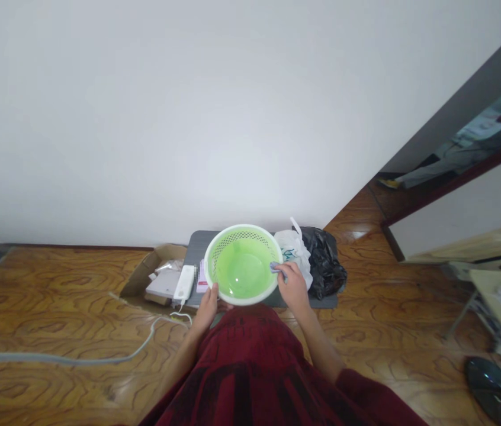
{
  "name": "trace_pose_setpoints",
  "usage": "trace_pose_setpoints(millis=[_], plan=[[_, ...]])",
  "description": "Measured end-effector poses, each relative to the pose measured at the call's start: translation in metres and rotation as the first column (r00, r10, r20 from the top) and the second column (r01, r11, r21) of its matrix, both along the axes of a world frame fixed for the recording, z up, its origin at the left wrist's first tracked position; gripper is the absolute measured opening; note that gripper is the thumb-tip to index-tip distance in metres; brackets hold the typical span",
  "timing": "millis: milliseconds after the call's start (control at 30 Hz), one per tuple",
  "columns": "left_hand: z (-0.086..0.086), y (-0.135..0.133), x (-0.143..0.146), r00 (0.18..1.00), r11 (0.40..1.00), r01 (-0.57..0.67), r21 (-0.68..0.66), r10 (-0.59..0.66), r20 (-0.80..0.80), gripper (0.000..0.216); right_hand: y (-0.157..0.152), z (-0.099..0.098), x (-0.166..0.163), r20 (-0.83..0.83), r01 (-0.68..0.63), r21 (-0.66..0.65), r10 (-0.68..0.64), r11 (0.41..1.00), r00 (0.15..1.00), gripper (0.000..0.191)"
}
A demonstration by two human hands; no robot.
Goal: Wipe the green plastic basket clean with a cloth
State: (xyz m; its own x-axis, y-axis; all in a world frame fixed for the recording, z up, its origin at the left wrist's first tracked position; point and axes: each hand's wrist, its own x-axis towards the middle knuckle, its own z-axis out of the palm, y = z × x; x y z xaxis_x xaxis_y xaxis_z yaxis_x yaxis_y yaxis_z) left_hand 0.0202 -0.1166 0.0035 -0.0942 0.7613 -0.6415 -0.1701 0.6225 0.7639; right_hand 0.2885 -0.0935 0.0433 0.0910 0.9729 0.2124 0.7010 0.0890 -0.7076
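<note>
A round basin (pixel 246 269) with a white rim and a green inside is held in front of my body, above a low dark table. Lattice openings run along its far inner wall. My left hand (pixel 209 305) grips the near left rim, with the thumb over the edge and the other fingers hidden below. At the right rim, my right hand (pixel 292 285) pinches a small bluish-grey cloth (pixel 274 267), which touches the inner side of the rim.
On the dark table (pixel 197 241) lie a white power strip (pixel 185 283), a white plastic bag (pixel 292 245) and a black plastic bag (pixel 324 263). An open cardboard box (pixel 137 278) stands left. A pale cable (pixel 55 357) crosses the wooden floor. A white wall (pixel 233 118) rises behind.
</note>
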Motion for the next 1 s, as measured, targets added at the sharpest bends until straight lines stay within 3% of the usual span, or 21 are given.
trace_pose_setpoints(millis=[300, 700, 1000], plan=[[0.003, 0.001, 0.001, 1.0, 1.0, -0.015, -0.01, 0.015, 0.009, 0.036, 0.012, 0.001, 0.007, -0.025, -0.011, 0.007, 0.011, 1.0, 1.0, 0.028], [-0.001, 0.001, -0.001, 1.0, 1.0, 0.006, 0.002, -0.006, 0.018, 0.037, -0.012, 0.001, 0.003, -0.054, -0.059, -0.053, 0.056, 0.997, 0.997, 0.029], [0.003, 0.002, 0.001, 1.0, 1.0, 0.001, -0.003, -0.001, 0.008, 0.039, 0.015, 0.0, 0.008, -0.017, -0.025, -0.002, 0.025, 1.0, 1.0, 0.03]])
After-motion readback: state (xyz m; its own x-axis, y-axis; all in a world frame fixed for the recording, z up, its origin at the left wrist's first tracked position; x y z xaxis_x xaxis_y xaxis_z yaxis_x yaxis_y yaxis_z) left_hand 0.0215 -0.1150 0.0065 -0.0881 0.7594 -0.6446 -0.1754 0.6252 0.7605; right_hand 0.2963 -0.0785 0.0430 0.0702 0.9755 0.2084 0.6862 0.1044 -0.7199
